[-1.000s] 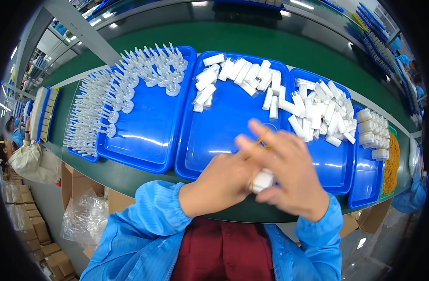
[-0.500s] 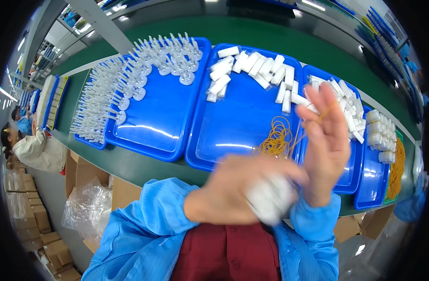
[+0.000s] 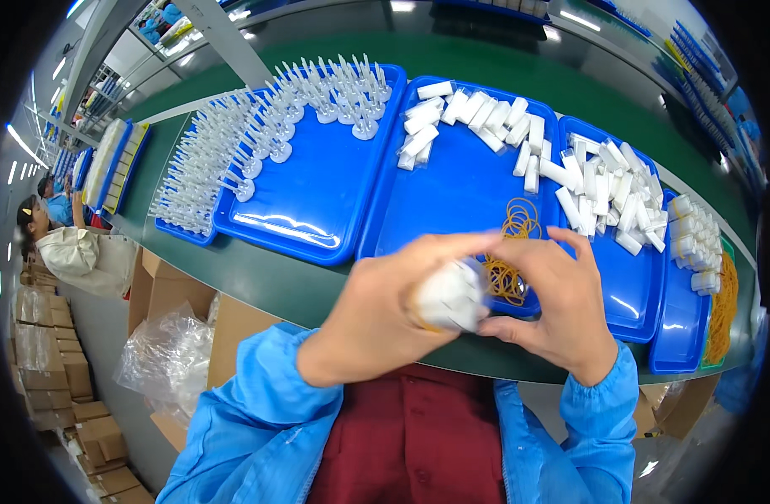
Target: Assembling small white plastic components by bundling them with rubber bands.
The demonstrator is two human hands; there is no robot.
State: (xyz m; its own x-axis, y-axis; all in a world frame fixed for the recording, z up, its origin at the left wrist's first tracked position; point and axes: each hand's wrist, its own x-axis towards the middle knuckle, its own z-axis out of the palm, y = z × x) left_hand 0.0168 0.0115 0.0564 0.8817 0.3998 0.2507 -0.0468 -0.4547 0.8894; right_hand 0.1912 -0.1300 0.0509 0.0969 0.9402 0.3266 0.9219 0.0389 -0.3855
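My left hand (image 3: 360,311) is wrapped round a bundle of white packets (image 3: 449,297), held above the table's near edge. The bundle is slightly blurred, and a thin yellowish band shows at its left side. My right hand (image 3: 565,307) curves over the bundle's right end, with its thumb at the lower edge and its fingertips at the upper edge beside my left fingers. Whether those fingers also hold a band cannot be made out. Just behind the hands, loose rubber bands (image 3: 521,220) lie in a blue tray (image 3: 452,193) that also bears white packets (image 3: 483,113).
To the left, a blue tray (image 3: 309,185) carries many clear, upright, thin-stemmed pieces (image 3: 204,181). At right stand a tray of loose white packets (image 3: 616,189), banded bundles (image 3: 694,239) and a rubber-band pile (image 3: 722,311). Cardboard boxes (image 3: 170,286) stand below; a person (image 3: 82,260) is at far left.
My right hand has come down from its raised, spread pose to the bundle's end. My left hand has turned the bundle and moved it slightly left and up. The view has shifted a little.
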